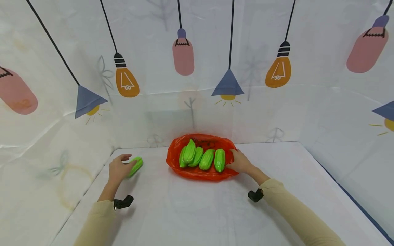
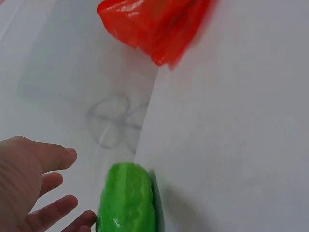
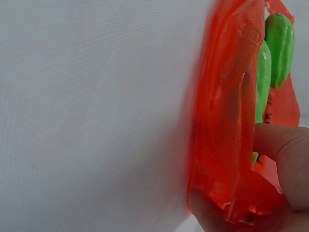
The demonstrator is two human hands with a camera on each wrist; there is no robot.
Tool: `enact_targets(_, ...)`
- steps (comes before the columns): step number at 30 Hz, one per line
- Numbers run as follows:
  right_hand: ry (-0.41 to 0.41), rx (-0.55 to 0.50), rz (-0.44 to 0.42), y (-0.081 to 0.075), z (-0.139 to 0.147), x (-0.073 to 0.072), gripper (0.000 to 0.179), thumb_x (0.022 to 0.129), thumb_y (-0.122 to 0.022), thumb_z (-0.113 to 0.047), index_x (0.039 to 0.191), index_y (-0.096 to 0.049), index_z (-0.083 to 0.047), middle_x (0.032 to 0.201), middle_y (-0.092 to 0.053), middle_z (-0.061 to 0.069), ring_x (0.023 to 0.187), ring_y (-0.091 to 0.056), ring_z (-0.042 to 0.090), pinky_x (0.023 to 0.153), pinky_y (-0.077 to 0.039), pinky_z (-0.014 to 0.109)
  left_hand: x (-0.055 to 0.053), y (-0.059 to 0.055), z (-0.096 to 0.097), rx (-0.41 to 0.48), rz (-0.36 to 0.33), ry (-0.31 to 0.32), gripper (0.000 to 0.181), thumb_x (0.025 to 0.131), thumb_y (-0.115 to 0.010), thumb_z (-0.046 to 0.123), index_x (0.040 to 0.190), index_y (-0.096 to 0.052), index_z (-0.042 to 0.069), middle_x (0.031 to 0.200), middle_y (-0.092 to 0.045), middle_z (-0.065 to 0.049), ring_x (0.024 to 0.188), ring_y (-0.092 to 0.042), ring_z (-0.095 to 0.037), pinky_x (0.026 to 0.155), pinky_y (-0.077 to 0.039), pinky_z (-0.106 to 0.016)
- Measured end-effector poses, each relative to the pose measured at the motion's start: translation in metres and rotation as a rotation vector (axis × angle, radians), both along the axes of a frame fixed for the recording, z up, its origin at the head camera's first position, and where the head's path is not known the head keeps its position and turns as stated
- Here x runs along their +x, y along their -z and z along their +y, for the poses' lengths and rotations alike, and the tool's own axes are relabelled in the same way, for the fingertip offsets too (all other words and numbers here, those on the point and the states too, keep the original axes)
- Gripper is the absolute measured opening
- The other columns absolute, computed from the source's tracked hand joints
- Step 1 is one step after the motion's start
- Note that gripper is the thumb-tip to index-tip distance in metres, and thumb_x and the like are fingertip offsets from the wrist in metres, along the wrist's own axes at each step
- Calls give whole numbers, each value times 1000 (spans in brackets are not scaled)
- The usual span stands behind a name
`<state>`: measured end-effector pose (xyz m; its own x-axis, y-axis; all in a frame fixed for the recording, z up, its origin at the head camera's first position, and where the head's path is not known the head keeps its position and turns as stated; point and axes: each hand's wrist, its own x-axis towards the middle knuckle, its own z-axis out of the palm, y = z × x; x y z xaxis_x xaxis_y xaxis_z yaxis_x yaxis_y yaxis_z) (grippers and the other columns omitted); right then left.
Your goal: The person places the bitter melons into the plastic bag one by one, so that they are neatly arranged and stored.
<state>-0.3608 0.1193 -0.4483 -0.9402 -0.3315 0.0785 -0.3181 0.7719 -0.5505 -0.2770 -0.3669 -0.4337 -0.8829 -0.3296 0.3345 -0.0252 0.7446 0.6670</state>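
Observation:
A red plastic bag (image 1: 197, 175), its mouth spread wide, lies towards the far side of the table. Several glossy green ridged gourds (image 1: 207, 160) rest in it. At the bag's right end my right hand (image 1: 241, 162) grips the edge, thumb over the inside and fingers outside in the right wrist view. Off to the left, a single green ridged gourd (image 1: 136, 166) lies on the table. My left hand (image 1: 119, 169) is right beside it with fingers spread and relaxed. In the left wrist view, fingertips reach the side of this gourd (image 2: 126, 200), whose near end is cut off by the frame.
A white-covered table (image 1: 184, 212) carries everything. Behind it and at both sides hangs a pale sheet (image 1: 209, 112) printed with lamps and bulbs. A dark edge (image 1: 347, 191) runs along the table's right side. Each wrist wears a black camera mount (image 1: 123, 202).

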Motion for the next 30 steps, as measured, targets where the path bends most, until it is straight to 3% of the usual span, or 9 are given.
enact_targets(8,-4,3,-4,1,2,1,75,81,-76,-16,140,-37,11,134,-44,30,119,-48,43,95,-42,58,5,11,-18,48,5,-42,49,87,-72,25,125,-60,-4,125,-57,-30,107,-58,-45,86,-47,-52)
enact_targets(11,-6,7,4,2,2,1,75,81,-77,-16,139,-38,11,133,-45,29,119,-48,43,95,-42,57,5,16,-25,65,-39,-36,55,88,-72,27,129,-56,-5,127,-54,-32,111,-55,-47,89,-46,-53)
enact_targets(17,-7,11,19,0,0,3,73,79,-78,-14,137,-40,11,128,-49,29,116,-50,42,95,-43,57,6,29,-35,136,-193,-12,76,88,-68,46,140,-45,-4,136,-46,-33,122,-45,-48,95,-41,-54)
enact_targets(21,-3,22,19,-1,-1,3,73,79,-78,-14,137,-41,11,127,-50,28,115,-51,42,94,-44,57,6,33,-35,163,-196,-11,74,88,-68,47,139,-48,-3,133,-50,-32,121,-47,-46,96,-42,-50)
enact_targets(26,0,15,7,-1,0,3,73,80,-77,-14,138,-39,11,129,-48,29,116,-50,42,95,-43,57,3,33,-33,163,-184,-9,69,88,-68,47,135,-53,-1,127,-56,-30,112,-56,-39,78,-49,-34)
enact_targets(30,0,7,-1,-1,0,3,74,80,-77,-13,138,-39,11,130,-47,29,117,-49,42,96,-43,57,3,34,-32,178,-179,-23,68,87,-69,47,133,-55,-1,125,-57,-30,99,-61,-34,64,-48,-24)
